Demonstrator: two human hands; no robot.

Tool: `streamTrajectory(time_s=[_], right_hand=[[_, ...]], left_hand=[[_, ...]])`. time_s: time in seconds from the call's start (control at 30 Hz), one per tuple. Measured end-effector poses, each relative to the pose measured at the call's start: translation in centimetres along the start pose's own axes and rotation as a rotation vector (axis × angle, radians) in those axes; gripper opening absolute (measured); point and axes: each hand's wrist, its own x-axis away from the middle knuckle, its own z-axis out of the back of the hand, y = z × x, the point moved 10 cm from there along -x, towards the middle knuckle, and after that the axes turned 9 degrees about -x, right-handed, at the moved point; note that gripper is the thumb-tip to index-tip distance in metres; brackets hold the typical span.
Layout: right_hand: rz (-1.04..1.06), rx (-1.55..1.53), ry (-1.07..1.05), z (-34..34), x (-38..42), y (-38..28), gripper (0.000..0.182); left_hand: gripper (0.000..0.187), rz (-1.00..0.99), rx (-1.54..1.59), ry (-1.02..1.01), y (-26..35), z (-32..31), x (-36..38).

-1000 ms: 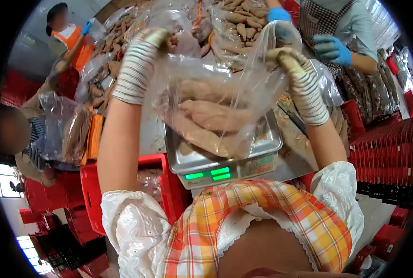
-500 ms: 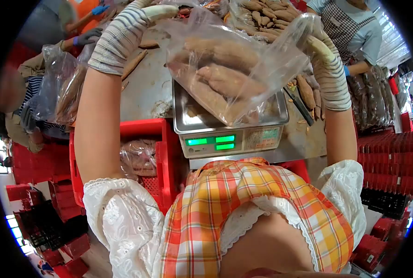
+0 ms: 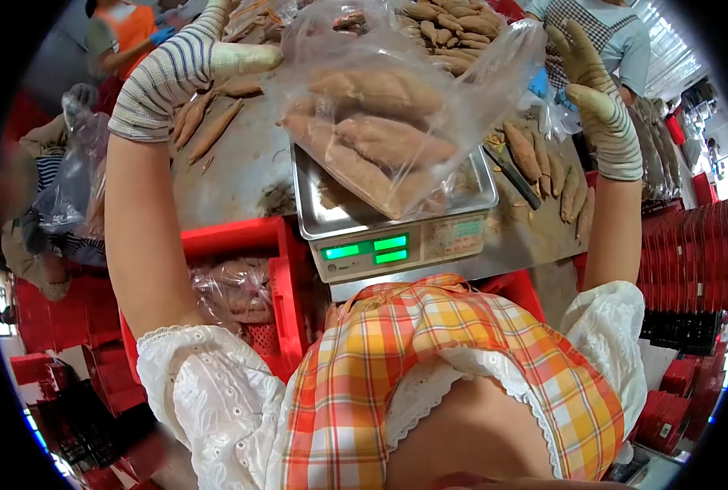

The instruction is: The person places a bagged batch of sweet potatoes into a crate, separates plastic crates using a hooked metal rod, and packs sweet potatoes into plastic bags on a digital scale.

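Head view: left hand (image 3: pixel 209 57), right hand (image 3: pixel 597 90) wide in striped knit (image 3: pixel 156 90), crinkled bag (image 3: pixel 372 122) between.

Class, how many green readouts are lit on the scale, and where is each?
3, all on the front of the scale: the left readout, the upper right readout and the lower right readout. None looks hidden.

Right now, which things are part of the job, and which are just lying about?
Part of the job:
- bag of sweet potatoes
- scale under it, green screens lit
- left hand and right hand, gloved, fingers open

Just lying about, it seems:
- long dark tool
- loose sweet potatoes near it
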Motion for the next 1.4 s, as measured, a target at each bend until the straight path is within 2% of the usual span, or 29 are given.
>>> streamTrajectory(time_s=[0.1, 0.17, 0.2, 0.27, 0.3, 0.37, 0.4, 0.43, 0.47, 0.5, 0.53, 0.57, 0.6, 0.63, 0.67, 0.73, 0.8, 0.87, 0.93, 1.0, 1.03, 1.1, 1.13, 1.2, 1.23, 1.27, 1.3, 1.33, 1.4], right_hand=[[-0.014, 0.050, -0.046, -1.3, 0.5, 0.4, 0.083], [-0.047, 0.033, -0.045, -2.3, 0.8, 1.5, 0.087], [-0.091, 0.033, -0.025, -3.4, 0.9, 1.8, 0.090], [-0.232, 0.031, -0.031, -6.4, 0.9, 2.2, 0.092], [-0.286, 0.084, -0.022, -7.1, 1.2, 2.9, 0.088], [-0.397, 0.188, -0.012, -8.6, 1.8, 4.4, 0.081], [-0.375, -0.042, 0.001, -10.1, 1.9, 4.7, 0.069], [-0.393, 0.132, -0.004, -8.8, 1.9, 7.3, 0.054], [-0.380, 0.302, -0.014, -8.7, 1.7, 7.1, 0.041], [-0.369, 0.473, -0.023, -8.4, 1.4, 7.0, 0.033], [-0.400, 0.532, 0.017, -7.6, 1.3, 7.3, 0.033], [-0.258, 0.475, 0.014, -7.0, 0.7, 7.1, 0.033], [-0.227, 0.553, 0.046, -6.5, 0.1, 6.3, 0.030], [-0.221, 0.676, 0.055, -6.3, -0.6, 5.2, 0.029], [-0.260, 0.652, 0.091, -5.7, -1.0, 4.9, 0.028], [-0.153, 0.742, 0.112, -5.4, -2.4, 3.6, 0.025], [-0.047, 0.646, 0.252, -4.4, -3.8, 2.7, 0.025], [-0.057, 0.674, 0.276, -3.7, -5.8, 1.9, 0.022], [-0.144, 0.595, 0.220, -3.6, -7.6, 2.0, 0.019], [-0.102, 0.594, 0.252, -3.3, -9.9, 3.0, 0.017], [-0.086, 0.580, 0.268, -3.1, -10.7, 3.5, 0.017], [-0.145, 0.495, 0.268, -3.6, -11.1, 4.9, 0.016], [-0.019, 0.512, 0.180, -4.6, -11.0, 5.0, 0.021], [-0.014, 0.324, 0.038, -6.3, -10.1, 6.9, 0.024], [-0.143, 0.273, -0.070, -7.4, -8.9, 7.3, 0.025], [-0.147, 0.129, -0.106, -7.7, -8.2, 8.4, 0.022], [-0.182, 0.284, -0.112, -7.4, -7.4, 7.5, 0.028], [-0.155, 0.299, -0.128, -7.2, -6.5, 7.1, 0.028], [-0.196, 0.294, -0.169, -6.1, -4.8, 7.3, 0.028]], left_hand=[[0.127, -0.004, -0.109, -0.010, -1.1, -0.5, -0.9], [0.081, -0.172, -0.213, 0.237, -1.7, -0.3, -1.8], [0.081, -0.183, -0.214, 0.237, -2.0, -0.7, -2.6], [0.100, -0.198, -0.443, 0.131, -2.2, -2.9, -4.3], [0.094, -0.212, -0.529, 0.240, -1.8, -3.3, -4.7], [0.054, -0.061, -0.749, 0.391, -1.6, -3.3, -4.9], [0.059, -0.002, -0.610, 0.354, -2.2, -3.7, -5.2], [0.055, -0.048, -0.356, 0.382, -2.9, -3.8, -5.4], [0.051, -0.111, -0.095, 0.387, -3.2, -3.8, -5.8], [0.044, 0.026, 0.228, 0.252, -4.0, -4.5, -6.0], [0.036, 0.023, 0.382, 0.256, -5.7, -3.8, -6.2], [0.032, 0.090, 0.585, 0.307, -2.2, -3.2, -4.0], [0.032, 0.133, 0.594, 0.353, -7.0, -1.8, -5.0], [0.034, 0.089, 0.618, 0.449, -2.3, -1.4, -2.1], [0.033, 0.125, 0.633, 0.331, -2.9, -1.0, -2.3], [0.029, 0.109, 0.608, 0.378, -3.2, 0.2, -1.5], [0.026, 0.131, 0.292, 0.547, -2.6, 2.7, 0.6], [0.026, 0.069, 0.328, 0.611, -2.9, 3.6, 2.1], [0.025, 0.096, 0.227, 0.682, -3.7, 5.0, 4.8], [0.025, 0.128, 0.222, 0.773, -3.0, 5.0, 7.5], [0.025, 0.133, 0.216, 0.767, -4.5, 5.3, 8.0], [0.025, -0.068, 0.139, 0.599, -6.3, 4.8, 9.3], [0.029, 0.118, 0.050, 0.662, -3.9, 3.5, 10.2], [0.034, 0.277, 0.243, 0.666, -4.0, 1.0, 11.1], [0.038, 0.300, 0.427, 0.636, -3.2, -0.7, 11.1], [0.042, 0.314, 0.614, 0.612, -3.1, -2.0, 11.0], [0.046, 0.275, 0.793, 0.551, -4.1, -3.0, 11.2], [0.050, 0.213, 0.974, 0.478, -4.5, -3.8, 11.4], [0.059, 0.206, 1.115, 0.408, -2.9, -5.2, 11.7]])
